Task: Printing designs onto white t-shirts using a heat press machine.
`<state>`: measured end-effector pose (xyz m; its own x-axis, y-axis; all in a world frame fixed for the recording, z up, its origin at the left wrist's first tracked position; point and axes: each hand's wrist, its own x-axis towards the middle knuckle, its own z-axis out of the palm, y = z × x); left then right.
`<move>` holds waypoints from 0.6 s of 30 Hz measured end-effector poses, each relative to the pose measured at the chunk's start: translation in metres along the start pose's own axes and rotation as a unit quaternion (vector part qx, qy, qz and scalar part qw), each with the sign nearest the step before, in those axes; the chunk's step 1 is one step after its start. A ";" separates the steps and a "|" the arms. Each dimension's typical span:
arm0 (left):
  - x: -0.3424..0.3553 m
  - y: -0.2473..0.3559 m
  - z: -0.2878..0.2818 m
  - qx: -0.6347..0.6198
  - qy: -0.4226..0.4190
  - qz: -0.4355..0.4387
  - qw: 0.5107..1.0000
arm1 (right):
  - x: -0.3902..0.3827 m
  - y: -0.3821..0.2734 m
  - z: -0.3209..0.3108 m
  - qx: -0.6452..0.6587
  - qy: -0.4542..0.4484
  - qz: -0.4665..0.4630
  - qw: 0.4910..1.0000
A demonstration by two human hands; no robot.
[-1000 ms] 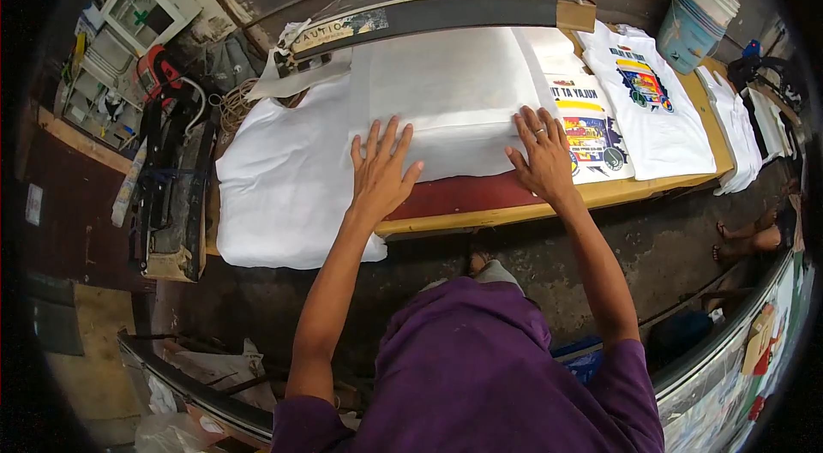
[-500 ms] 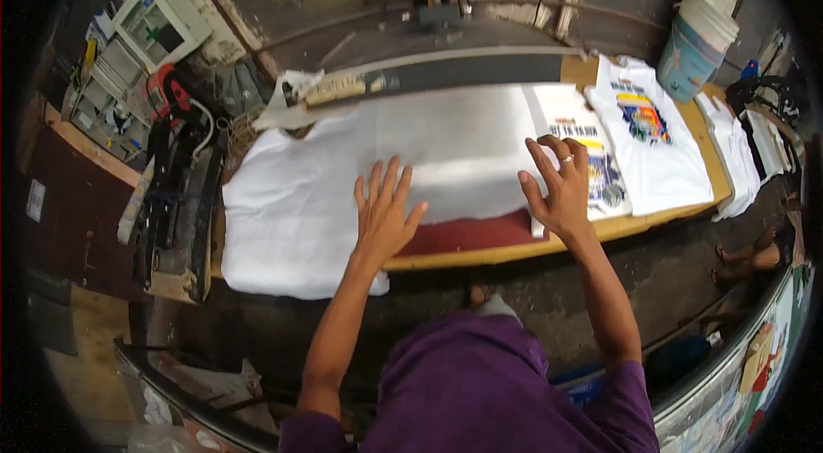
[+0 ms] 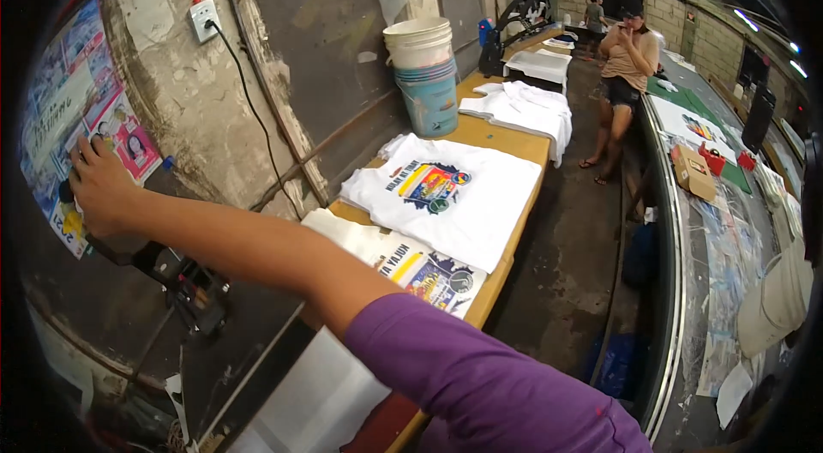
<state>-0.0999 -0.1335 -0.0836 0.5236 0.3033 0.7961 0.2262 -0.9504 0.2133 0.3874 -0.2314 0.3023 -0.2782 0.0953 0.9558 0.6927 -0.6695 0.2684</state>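
At the lower left, the arm hides most of the heat press (image 3: pixel 231 350); the white shirt (image 3: pixel 317 402) beneath runs off the bottom edge.

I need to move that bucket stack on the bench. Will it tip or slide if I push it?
The bucket stack stands tall on a narrow base, so a high push would likely tip it. It looks like light plastic, so a low push should slide it along the wooden bench.

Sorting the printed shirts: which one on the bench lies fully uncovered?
The farther printed shirt, beside the stacked buckets; the nearer printed shirt is partly hidden under it.
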 end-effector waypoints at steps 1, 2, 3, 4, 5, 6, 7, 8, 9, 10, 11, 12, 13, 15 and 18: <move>-0.012 -0.011 -0.004 0.012 -0.008 -0.035 0.999 | 0.009 0.001 0.021 -0.027 0.004 0.007 1.000; -0.022 -0.018 -0.009 0.023 -0.017 -0.072 0.997 | 0.019 0.000 0.040 -0.043 -0.001 0.030 0.999; -0.029 -0.023 -0.010 0.031 -0.029 -0.109 0.993 | 0.027 0.000 0.057 -0.033 -0.069 0.031 0.997; -0.034 -0.025 -0.013 0.031 -0.026 -0.110 0.993 | 0.034 0.001 0.070 -0.014 -0.145 0.047 0.988; -0.033 -0.024 -0.014 0.029 -0.023 -0.109 0.993 | 0.040 0.001 0.080 0.000 -0.256 0.049 0.965; -0.027 -0.022 -0.017 0.028 -0.020 -0.111 0.993 | 0.042 0.001 0.087 -0.003 -0.248 0.048 0.967; -0.019 -0.016 -0.020 0.025 -0.017 -0.114 0.993 | 0.044 0.002 0.089 -0.011 -0.275 0.032 0.961; -0.008 -0.009 -0.022 0.020 -0.014 -0.118 0.993 | 0.048 -0.002 0.087 -0.046 -0.318 0.042 0.946; 0.005 -0.001 -0.026 0.015 -0.009 -0.121 0.993 | 0.048 -0.004 0.080 -0.015 -0.323 0.016 0.946; 0.022 0.006 -0.029 0.006 0.000 -0.126 0.992 | 0.049 -0.014 0.068 -0.011 -0.343 0.012 0.939; 0.039 0.013 -0.032 -0.005 0.010 -0.128 0.992 | 0.048 -0.026 0.052 0.001 -0.377 0.002 0.926; 0.057 0.021 -0.034 -0.018 0.022 -0.127 0.991 | 0.036 -0.037 0.030 -0.022 -0.302 -0.019 0.953; 0.075 0.028 -0.036 -0.041 0.038 -0.112 0.992 | 0.019 -0.051 0.003 -0.042 -0.279 -0.062 0.957; 0.115 0.046 -0.030 -0.117 0.102 -0.014 0.988 | -0.015 -0.084 -0.054 0.012 -0.319 -0.042 0.947; 0.174 0.088 -0.021 -0.220 0.160 0.143 0.951 | -0.079 -0.131 -0.145 0.048 -0.361 -0.019 0.931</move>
<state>-0.0062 -0.1658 0.0857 0.2183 0.0578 0.9742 -0.2917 -0.9487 0.1217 0.2228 -0.2581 0.1744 0.1925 0.6113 0.7676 0.7573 -0.5900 0.2799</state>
